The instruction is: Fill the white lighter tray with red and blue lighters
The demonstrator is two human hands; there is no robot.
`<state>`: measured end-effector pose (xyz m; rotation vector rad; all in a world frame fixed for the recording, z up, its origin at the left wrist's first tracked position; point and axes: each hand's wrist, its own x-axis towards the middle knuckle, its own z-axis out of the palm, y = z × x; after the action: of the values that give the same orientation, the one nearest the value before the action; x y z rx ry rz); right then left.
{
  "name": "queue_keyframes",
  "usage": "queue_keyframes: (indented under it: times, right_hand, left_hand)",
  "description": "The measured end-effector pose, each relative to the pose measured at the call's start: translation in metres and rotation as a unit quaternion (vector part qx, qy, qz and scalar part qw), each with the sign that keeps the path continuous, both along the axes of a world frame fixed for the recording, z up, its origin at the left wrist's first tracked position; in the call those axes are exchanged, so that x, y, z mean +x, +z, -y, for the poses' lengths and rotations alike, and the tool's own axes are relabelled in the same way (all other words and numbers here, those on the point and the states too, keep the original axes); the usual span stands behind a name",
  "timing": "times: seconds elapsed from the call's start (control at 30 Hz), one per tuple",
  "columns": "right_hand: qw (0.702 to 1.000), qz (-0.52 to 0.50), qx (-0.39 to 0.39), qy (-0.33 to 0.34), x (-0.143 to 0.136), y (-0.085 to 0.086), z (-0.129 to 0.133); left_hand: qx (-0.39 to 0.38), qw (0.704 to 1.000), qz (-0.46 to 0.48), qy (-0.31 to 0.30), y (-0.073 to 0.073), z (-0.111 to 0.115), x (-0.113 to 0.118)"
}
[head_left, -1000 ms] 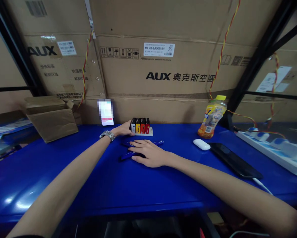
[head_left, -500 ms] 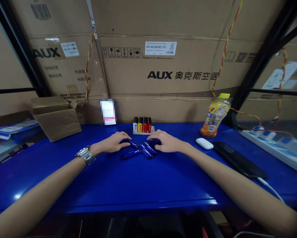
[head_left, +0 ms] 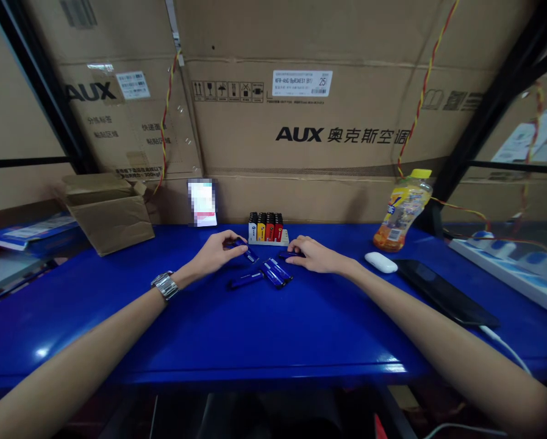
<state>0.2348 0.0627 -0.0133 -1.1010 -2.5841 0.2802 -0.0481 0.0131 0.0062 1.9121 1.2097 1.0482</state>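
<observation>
Between finger and thumb my left hand (head_left: 218, 251) pinches a blue lighter (head_left: 250, 255), which points down to the right. My right hand (head_left: 313, 255) is closed on another blue lighter (head_left: 284, 254), mostly covered by the fingers. In front of the hands, a few blue lighters (head_left: 277, 272) lie side by side on the blue table, and one more lighter (head_left: 246, 279) lies to their left. Behind them stands a white tray (head_left: 284, 242) with rows of upright lighters (head_left: 266, 228) in white, yellow, orange and red.
A bottle (head_left: 402, 210), a white earphone case (head_left: 381, 263), a black phone (head_left: 447, 292) on a cable and a power strip (head_left: 506, 262) are at the right. An open cardboard box (head_left: 111, 213) and a lit screen (head_left: 203, 203) stand at the left. Large cartons (head_left: 328, 164) form the back.
My left hand has lifted its lighter slightly and tilted it more steeply. My right hand has drawn a little right, away from the loose lighters. The view has shifted slightly.
</observation>
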Motion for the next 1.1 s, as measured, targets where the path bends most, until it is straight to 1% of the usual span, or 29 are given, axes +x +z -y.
queue_keyframes:
  times: [0.07, 0.13, 0.2, 0.23, 0.37, 0.47, 0.53, 0.6, 0.7, 0.8, 0.87, 0.97, 1.1]
  right_hand:
    - [1.0, -0.025, 0.006, 0.0, -0.002, 0.0, 0.002]
    - [0.998, -0.068, 0.007, 0.003, -0.005, 0.0, 0.004]
    - [0.992, -0.124, -0.012, -0.004, -0.008, 0.0, 0.005]
    - [0.987, -0.156, -0.033, -0.007, -0.01, -0.001, 0.006]
    - [0.951, -0.284, -0.127, 0.004, -0.017, -0.002, 0.007]
    - [0.938, -0.319, -0.132, 0.017, -0.021, 0.0, 0.01]
    - [0.932, -0.332, -0.141, 0.023, -0.023, 0.001, 0.011]
    - [0.919, -0.359, -0.161, 0.02, -0.024, 0.001, 0.013]
    - [0.883, -0.417, -0.215, 0.003, -0.026, 0.0, 0.015]
    - [0.844, -0.453, -0.286, -0.01, -0.029, 0.001, 0.017]
    - [0.831, -0.46, -0.31, -0.021, -0.029, 0.002, 0.018]
    - [0.819, -0.469, -0.325, -0.059, -0.029, 0.003, 0.019]
    - [0.794, -0.48, -0.356, -0.117, -0.027, 0.002, 0.018]
  left_hand:
    - [-0.018, 0.997, 0.081, -0.011, -0.001, 0.002, 0.004]
    - [-0.033, 0.989, 0.143, -0.02, -0.003, 0.005, 0.008]
    - [-0.044, 0.984, 0.171, -0.021, -0.004, 0.006, 0.01]
    - [-0.047, 0.983, 0.176, -0.017, -0.004, 0.007, 0.011]
    - [-0.036, 0.987, 0.159, -0.001, -0.005, 0.009, 0.013]
    - [-0.029, 0.988, 0.149, -0.006, -0.007, 0.01, 0.015]
    - [-0.037, 0.989, 0.144, 0.005, -0.006, 0.012, 0.017]
    - [-0.048, 0.989, 0.14, 0.022, -0.005, 0.014, 0.018]
    - [-0.051, 0.989, 0.129, 0.05, -0.004, 0.016, 0.018]
    - [-0.034, 0.991, 0.113, 0.069, -0.005, 0.017, 0.017]
    - [-0.012, 0.992, 0.103, 0.072, -0.007, 0.016, 0.016]
    - [0.014, 0.993, 0.074, 0.091, -0.008, 0.017, 0.016]
    - [0.011, 0.992, 0.035, 0.12, -0.006, 0.021, 0.019]
